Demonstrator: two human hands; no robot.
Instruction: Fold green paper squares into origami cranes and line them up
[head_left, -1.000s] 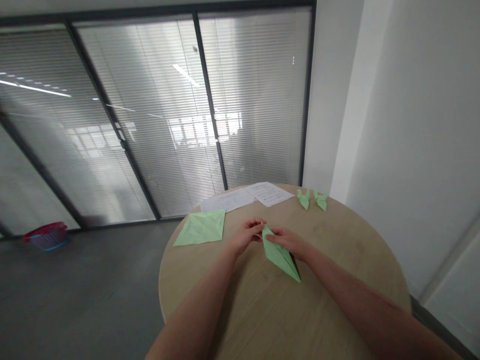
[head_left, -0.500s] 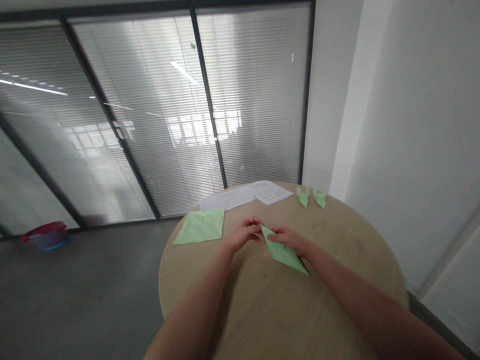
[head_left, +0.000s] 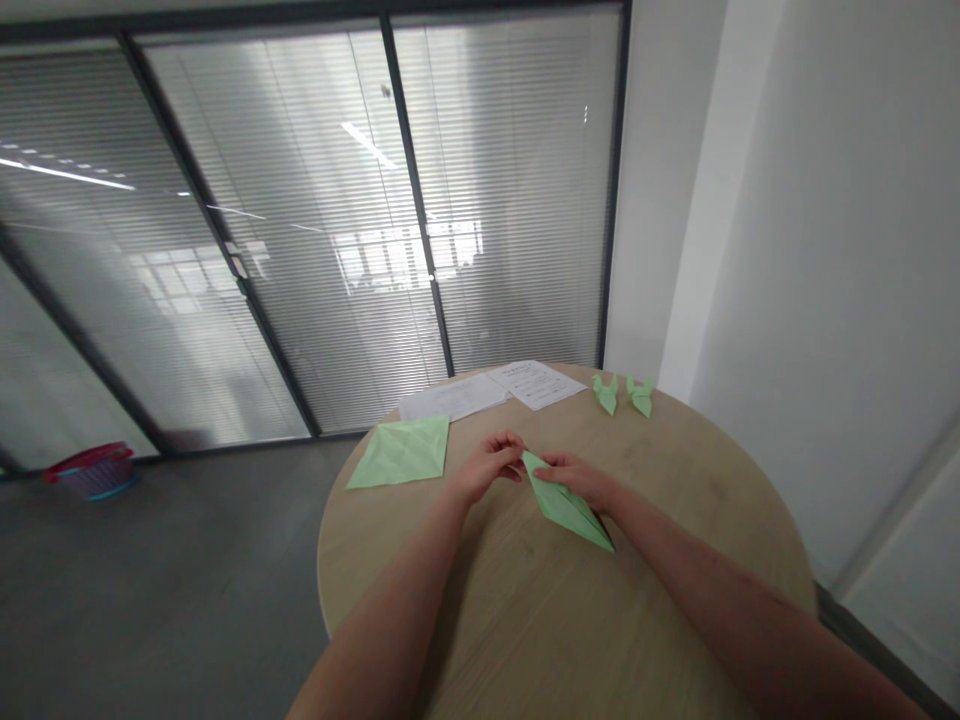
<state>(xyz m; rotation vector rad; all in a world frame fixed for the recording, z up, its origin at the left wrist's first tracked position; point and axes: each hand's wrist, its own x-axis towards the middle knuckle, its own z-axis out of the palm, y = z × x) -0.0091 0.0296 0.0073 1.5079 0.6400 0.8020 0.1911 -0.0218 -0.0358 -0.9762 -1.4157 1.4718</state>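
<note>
A diamond-shaped piece of folded green paper is held just above the round table. My right hand grips it along its upper right side, thumb on top and the other fingers hidden behind. At the paper's far tip, my left hand has its thumb and fingers curled together in a pinch on the point. Farther left lies a creased sheet of green paper, spread flat. Two folded green paper figures, one origami bird and another origami bird, stand near the table's far right edge.
White printed sheets lie at the far side of the round wooden table. Behind it stands a glass partition with blinds, and a white wall rises on the right. A red and blue basket sits on the floor at left.
The folded paper's near tip has shifted slightly left and downward. Both hands keep almost the same place and hold.
</note>
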